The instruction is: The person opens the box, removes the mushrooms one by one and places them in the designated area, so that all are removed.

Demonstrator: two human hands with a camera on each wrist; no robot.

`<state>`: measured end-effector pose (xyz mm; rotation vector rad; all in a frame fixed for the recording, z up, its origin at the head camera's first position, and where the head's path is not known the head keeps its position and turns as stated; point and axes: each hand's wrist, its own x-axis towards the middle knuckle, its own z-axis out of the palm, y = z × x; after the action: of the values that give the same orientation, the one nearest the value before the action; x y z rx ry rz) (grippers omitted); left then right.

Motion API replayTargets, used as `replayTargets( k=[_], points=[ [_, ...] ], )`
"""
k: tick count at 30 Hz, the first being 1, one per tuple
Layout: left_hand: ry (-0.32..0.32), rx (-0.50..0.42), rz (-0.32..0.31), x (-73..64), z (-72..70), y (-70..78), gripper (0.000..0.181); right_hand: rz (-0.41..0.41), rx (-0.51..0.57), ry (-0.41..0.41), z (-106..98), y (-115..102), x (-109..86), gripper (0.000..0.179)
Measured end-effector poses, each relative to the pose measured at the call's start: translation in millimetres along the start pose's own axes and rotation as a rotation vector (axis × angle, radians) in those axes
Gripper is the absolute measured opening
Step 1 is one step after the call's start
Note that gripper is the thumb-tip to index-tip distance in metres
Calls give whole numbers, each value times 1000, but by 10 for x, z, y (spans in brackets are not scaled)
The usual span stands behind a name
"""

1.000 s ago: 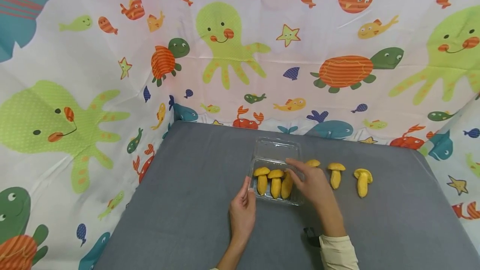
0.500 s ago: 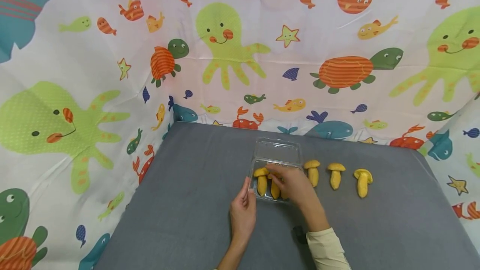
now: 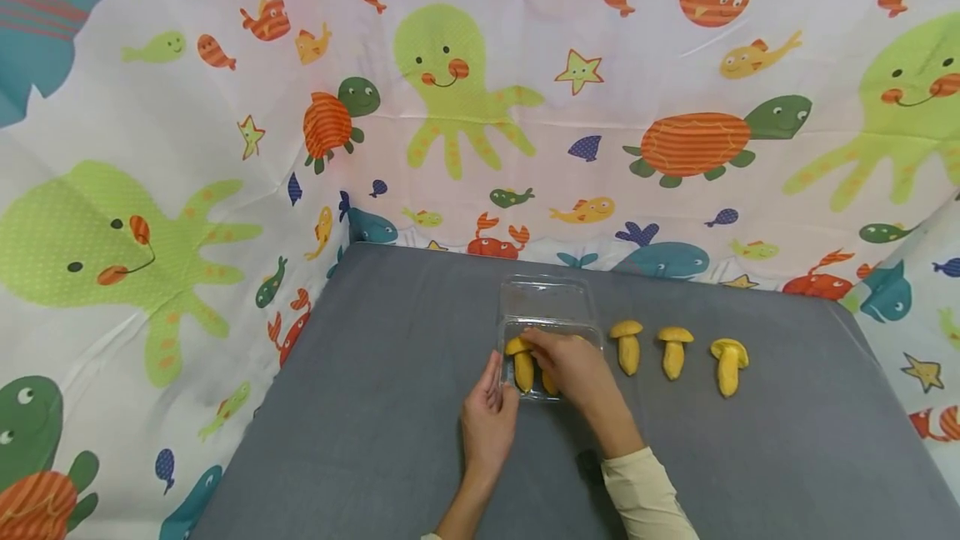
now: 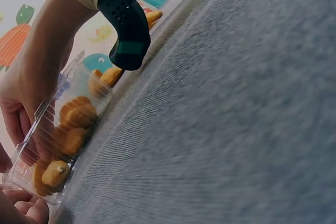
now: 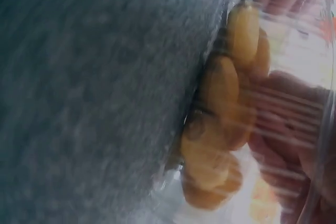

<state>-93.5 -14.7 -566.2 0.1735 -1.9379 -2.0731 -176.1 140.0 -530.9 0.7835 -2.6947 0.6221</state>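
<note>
A clear plastic clamshell container [image 3: 546, 300] lies on the grey table with its lid folded back. Several yellow mushrooms stand side by side in its base; the leftmost mushroom [image 3: 523, 372] shows best in the head view. My left hand [image 3: 489, 432] grips the container's left wall between thumb and fingers. Reaching into the base, my right hand [image 3: 576, 369] has its fingertips at the caps of the left and middle mushrooms and covers most of the others. Through the plastic, the right wrist view shows mushroom stems [image 5: 219, 85] in a row. I cannot tell whether the right fingers pinch a mushroom.
Three more yellow mushrooms lie in a row right of the container: a near one [image 3: 628, 350], a middle one [image 3: 675, 354] and a far right one [image 3: 727, 369]. A sea-animal printed curtain [image 3: 465, 132] encloses the table [image 3: 360, 407]. A dark strap [image 4: 126, 30] hangs at my right wrist.
My right hand has moved left from the rightmost mushroom in the container to the left and middle caps. The container has shifted slightly left, with my left hand still on its side.
</note>
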Motion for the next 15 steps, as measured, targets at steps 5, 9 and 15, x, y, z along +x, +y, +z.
replayTargets(
  k=[5, 9, 15],
  points=[
    [-15, 12, -9, 34, -13, -2, 59, 33, -56, 20, 32, -63, 22, 30],
    [-23, 32, -26, 59, -26, 1, 60, 44, -81, 38, 47, -106, 32, 27],
    [-55, 63, -28, 114, -35, 6, 66, 63, -101, 53, 75, -145, 56, 23]
  ],
)
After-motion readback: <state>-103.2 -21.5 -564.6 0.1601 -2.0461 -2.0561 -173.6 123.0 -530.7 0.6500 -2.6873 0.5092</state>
